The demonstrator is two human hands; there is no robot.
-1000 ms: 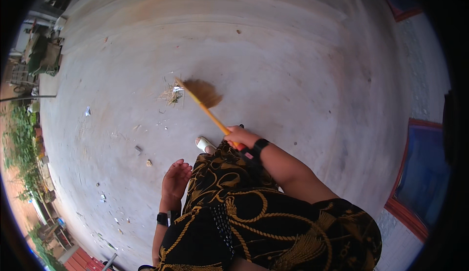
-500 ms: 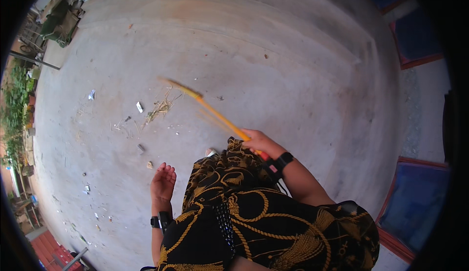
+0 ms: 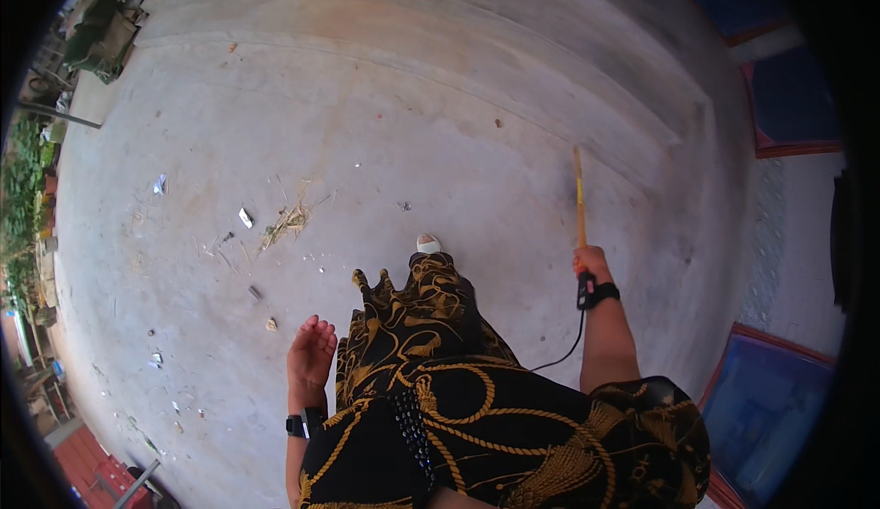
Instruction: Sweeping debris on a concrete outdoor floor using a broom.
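Gripping a broom, right hand hangs well apart from white packet.

Straw pile on floor, left of broom — plants farther left.

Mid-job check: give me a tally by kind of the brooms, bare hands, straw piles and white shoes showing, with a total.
Broom: 1
Left hand and right hand: 2
Straw pile: 1
White shoe: 1
Total: 5
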